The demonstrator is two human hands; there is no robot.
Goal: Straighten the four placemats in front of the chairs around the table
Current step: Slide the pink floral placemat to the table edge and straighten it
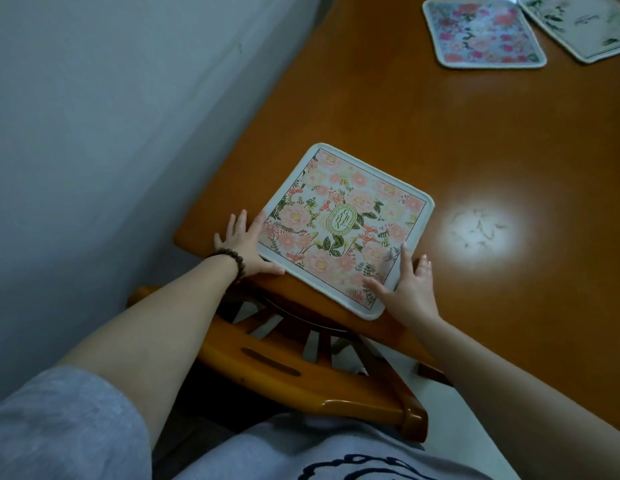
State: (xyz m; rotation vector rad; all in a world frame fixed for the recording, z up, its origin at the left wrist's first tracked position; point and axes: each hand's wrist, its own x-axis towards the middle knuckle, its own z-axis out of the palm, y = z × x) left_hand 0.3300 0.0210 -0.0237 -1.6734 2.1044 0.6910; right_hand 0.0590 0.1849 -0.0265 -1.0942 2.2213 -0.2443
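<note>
A square placemat with pink flowers and a green oval label lies near the table's near edge, above a wooden chair. My left hand, fingers spread, rests flat against the mat's left edge and near-left corner. My right hand, also spread, presses on the mat's near-right corner, thumb lying on the print. Neither hand grips the mat. Two more placemats lie at the far right: a blue-pink floral one and a pale one with green leaves, cut off by the frame.
The orange-brown wooden table runs along a grey-white wall on the left. A bright light reflection sits on the tabletop right of the near mat. The chair back is tucked under the table edge.
</note>
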